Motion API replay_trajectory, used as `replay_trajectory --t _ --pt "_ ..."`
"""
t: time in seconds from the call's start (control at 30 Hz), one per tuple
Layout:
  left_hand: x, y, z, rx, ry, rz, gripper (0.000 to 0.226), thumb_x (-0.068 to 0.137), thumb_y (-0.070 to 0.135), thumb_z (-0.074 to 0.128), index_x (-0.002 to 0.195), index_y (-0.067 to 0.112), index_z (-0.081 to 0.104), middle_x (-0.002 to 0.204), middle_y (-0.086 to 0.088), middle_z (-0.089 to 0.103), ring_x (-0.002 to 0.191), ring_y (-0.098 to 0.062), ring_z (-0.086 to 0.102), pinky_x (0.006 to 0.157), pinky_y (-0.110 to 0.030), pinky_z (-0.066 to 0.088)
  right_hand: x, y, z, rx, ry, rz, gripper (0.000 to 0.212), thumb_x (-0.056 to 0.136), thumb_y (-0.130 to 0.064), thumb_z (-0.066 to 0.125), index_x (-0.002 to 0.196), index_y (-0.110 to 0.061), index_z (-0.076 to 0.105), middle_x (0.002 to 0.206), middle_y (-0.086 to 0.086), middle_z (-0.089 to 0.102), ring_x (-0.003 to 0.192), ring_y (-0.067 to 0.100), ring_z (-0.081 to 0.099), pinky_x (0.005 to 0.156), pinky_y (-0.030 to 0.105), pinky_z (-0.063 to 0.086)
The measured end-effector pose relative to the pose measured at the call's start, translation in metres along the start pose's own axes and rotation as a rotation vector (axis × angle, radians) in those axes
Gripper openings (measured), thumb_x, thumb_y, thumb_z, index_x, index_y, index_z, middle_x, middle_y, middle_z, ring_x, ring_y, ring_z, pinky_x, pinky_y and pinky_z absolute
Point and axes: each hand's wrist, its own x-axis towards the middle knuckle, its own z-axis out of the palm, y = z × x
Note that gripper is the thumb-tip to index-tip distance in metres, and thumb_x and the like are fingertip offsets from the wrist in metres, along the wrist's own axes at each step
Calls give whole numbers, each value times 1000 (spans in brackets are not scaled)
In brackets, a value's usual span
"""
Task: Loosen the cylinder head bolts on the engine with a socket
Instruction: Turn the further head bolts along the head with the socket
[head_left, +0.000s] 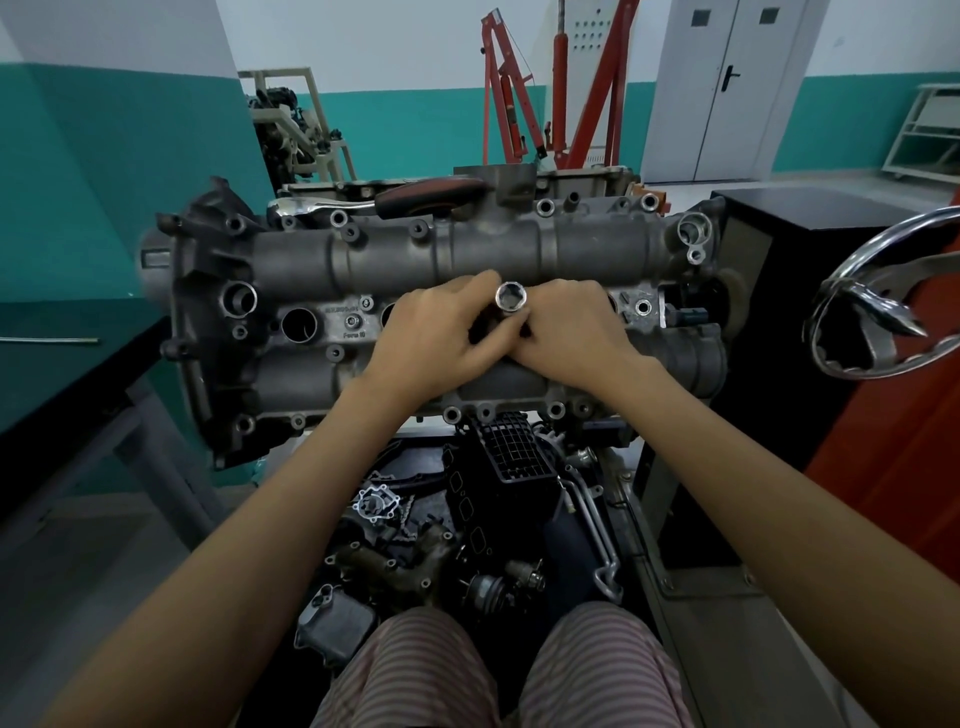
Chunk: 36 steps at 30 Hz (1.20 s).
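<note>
Striped trousers (493, 670) nearest, w/ loose engine parts (415, 561) heaped on the floor just ahead. Above them the engine (363, 260) spans the stand, its near edge close to the knees. At its centre, left hand (441, 332) and right hand (566, 327) meet, fingers of both curled round a chrome socket (511, 297) standing upright, open end up. Ratchet (374, 202) lies along the far edge. Chrome wheel (883, 296) at right; red hoist (550, 88) beyond.
</note>
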Motion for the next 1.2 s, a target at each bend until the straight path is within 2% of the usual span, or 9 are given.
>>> replay_trajectory --t 0.23,0.4,0.5,0.6,0.7,0.8,0.97,1.07,1.2 --pt "1 0 2 27 9 -9 31 86 33 46 82 5 61 67 -7 62 53 -29 57 49 -25 30 1 3 2 9 35 9 33 80 -43 50 96 -16 61 73 3 65 71 25 61 54 27 28" --pt "0 -2 0 -10 1 -52 49 86 48 45 79 7 70 64 -9 65 59 -30 61 50 -35 45 -1 2 0 59 48 25 35 78 -45 43 69 -17 63 63 4 63 67 27 59 49 27 18" --pt "0 -1 0 -22 8 -38 46 86 44 45 78 2 62 68 -7 64 59 -27 59 51 -38 46 -1 0 -1 41 24 14 27 80 -35 46 59 -18 43 61 8 59 65 35 58 49 28 15" --pt "0 1 0 6 9 -17 30 83 32 49 82 3 58 69 -5 61 55 -28 56 47 -27 37 1 3 1 12 -17 1 21 82 -33 53 75 -12 50 75 10 65 74 34 60 54 29 22" --pt "0 0 1 14 -4 -60 30 85 34 48 79 6 59 59 3 51 52 -27 54 47 -23 25 1 3 2 14 16 -12 36 81 -43 51 100 -13 58 78 5 66 76 28 62 56 29 29" --pt "0 -3 0 -17 -14 -74 45 87 44 44 77 7 68 57 -6 61 55 -27 59 47 -30 37 0 4 1 52 18 3 37 81 -48 48 96 -18 63 77 -1 67 76 21 62 55 29 36" --pt "0 -1 -2 -54 -14 -54 47 86 45 46 72 2 62 59 -6 60 54 -25 55 49 -34 41 -1 3 0 32 29 -9 32 83 -38 46 73 -12 61 69 8 65 70 31 60 50 28 19" --pt "-1 2 -1 -39 -21 -40 28 83 36 46 74 9 45 64 5 49 53 -23 49 48 -27 32 0 3 0 6 4 -7 25 82 -35 50 85 -11 58 75 8 65 73 31 61 55 28 25" --pt "0 -1 1 -10 -4 -40 26 84 32 50 80 8 59 66 -3 59 56 -26 55 49 -27 35 0 2 1 42 37 9 33 80 -40 53 98 -12 56 73 5 65 71 28 61 54 29 29"
